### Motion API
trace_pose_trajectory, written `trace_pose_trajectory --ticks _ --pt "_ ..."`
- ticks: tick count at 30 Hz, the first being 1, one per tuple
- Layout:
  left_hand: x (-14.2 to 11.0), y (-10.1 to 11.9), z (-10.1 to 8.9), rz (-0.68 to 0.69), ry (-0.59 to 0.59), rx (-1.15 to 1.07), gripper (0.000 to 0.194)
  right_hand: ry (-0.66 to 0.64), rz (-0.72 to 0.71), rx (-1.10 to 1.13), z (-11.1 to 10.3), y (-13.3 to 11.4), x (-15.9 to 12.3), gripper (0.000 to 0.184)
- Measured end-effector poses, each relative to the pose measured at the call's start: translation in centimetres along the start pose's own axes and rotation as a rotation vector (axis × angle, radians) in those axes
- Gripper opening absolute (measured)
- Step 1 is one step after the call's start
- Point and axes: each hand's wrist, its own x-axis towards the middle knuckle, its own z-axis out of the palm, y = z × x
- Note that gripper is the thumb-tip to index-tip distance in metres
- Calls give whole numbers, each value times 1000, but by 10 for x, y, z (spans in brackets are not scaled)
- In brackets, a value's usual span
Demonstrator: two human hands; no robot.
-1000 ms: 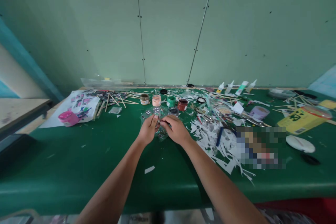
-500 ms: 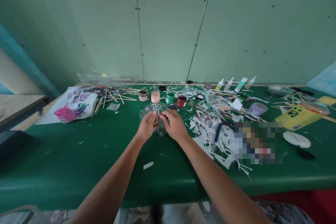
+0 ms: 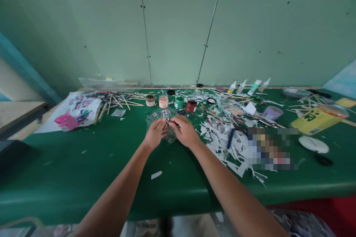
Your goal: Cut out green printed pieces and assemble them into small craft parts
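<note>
hands (image 3: 155,133) close together pinch clear plastic packaging (image 3: 170,138) above green worktop (image 3: 83,181); likely light, slick and crushable, best held by its edges.

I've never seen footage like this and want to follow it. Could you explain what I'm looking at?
There is no machine here, just a person's two bare hands. The camera is worn on the head, looking forward and down, so both forearms reach up from the bottom edge.

The left hand and right hand meet over clear plastic with small patterned pieces. Their fingertips are close together, but whatever they may be pinching is too small to make out.

On the green table, small paint-like jars stand just beyond the hands. To the left is a pink container; to the right, white paper scraps and, farther over, a yellow tub.
</note>
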Motion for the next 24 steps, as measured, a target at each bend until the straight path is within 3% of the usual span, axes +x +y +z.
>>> trace_pose_trajectory --ticks 11,16,20,24 --pt "-6 13 4 -30 -116 24 47 146 -9 -108 2 0 3 22" --pt "-8 13 6 -29 -147 81 47 347 156 -21 -1 8 2 23" --pt "-5 6 5 18 -51 157 47 276 280 175 -4 5 2 29" --pt "-5 1 2 51 -6 237 46 180 317 372 1 -4 5 27"
